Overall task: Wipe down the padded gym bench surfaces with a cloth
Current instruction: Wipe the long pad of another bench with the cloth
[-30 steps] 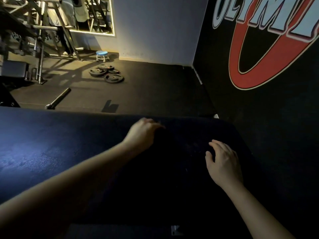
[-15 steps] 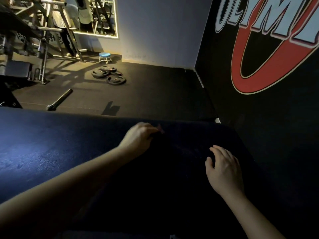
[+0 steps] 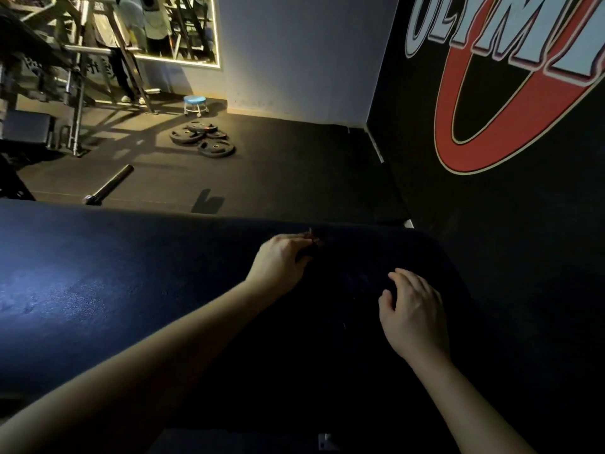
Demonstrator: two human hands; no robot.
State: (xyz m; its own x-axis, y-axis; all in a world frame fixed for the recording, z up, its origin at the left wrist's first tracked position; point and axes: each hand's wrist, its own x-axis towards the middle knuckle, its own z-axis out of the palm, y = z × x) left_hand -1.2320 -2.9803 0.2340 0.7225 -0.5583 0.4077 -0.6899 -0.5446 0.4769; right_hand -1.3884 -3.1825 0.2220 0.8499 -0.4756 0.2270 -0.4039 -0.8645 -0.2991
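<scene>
Padded bench [image 3: 98, 290] fills the lower half of the head view, its dark upholstery catching a bluish sheen at the left end and falling into deep shadow toward the right. Beyond its far edge, on the floor, lie a steel bar [image 3: 109, 185] and a small pile of weight plates [image 3: 203, 139], well apart from the work. Moving right along the pad, the left hand [image 3: 281, 263] reaches to the far edge, its fingers curled over a bunched bit of dark fabric with a reddish fray, which I take to be the cloth [image 3: 347, 283]. The cloth seems to lie spread on the shadowed right end of the pad between the two hands, though it is nearly the same colour as the upholstery and its outline cannot be made out. Further right, the right hand [image 3: 414, 312] rests with bent fingers, tips down on that dark patch; whether it pinches the fabric or only presses it I cannot tell. Past the bench end stands the black wall with its red painted logo [image 3: 491, 126]. The step in hand looks like spreading or gathering the cloth at the right end before a stroke. The next move probably calls for firm downward pressure and a long pass leftward toward the lit, seemingly unwiped stretch.
</scene>
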